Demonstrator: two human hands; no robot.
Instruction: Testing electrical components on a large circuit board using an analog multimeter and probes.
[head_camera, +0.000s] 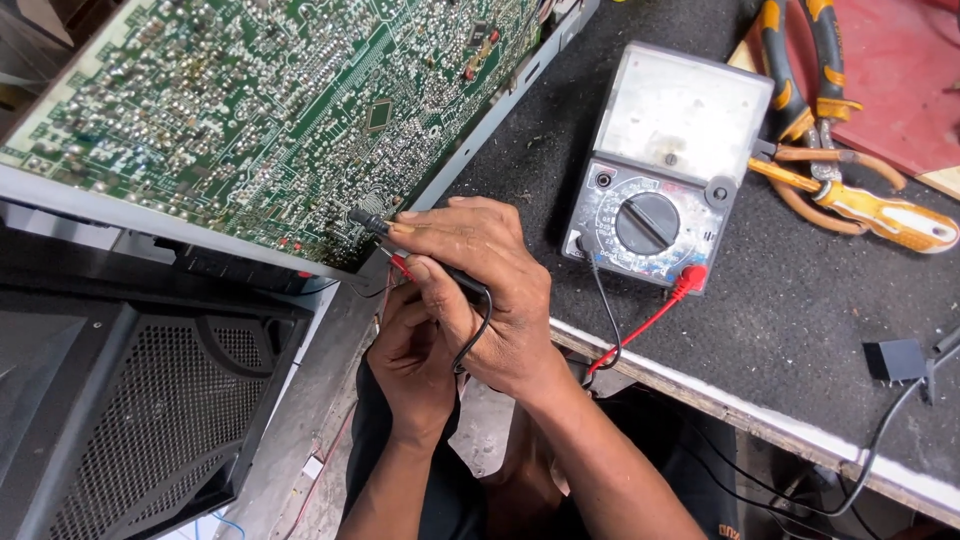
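Note:
A large green circuit board (250, 110), solder side up, lies tilted at the upper left. My right hand (480, 290) grips a black test probe (372, 223) whose tip touches the board's lower edge. My left hand (412, 355) sits just beneath it, pinching a red test probe (399, 265), mostly hidden by my right hand. Black and red leads (630, 335) run from both hands to a grey analog multimeter (662, 170) lying on the dark bench mat to the right.
Orange-handled pliers and cutters (820, 130) lie at the upper right beside a red surface (900, 70). A small black block on a cable (893, 360) rests near the bench's front edge. A black perforated housing (140, 420) stands at the lower left.

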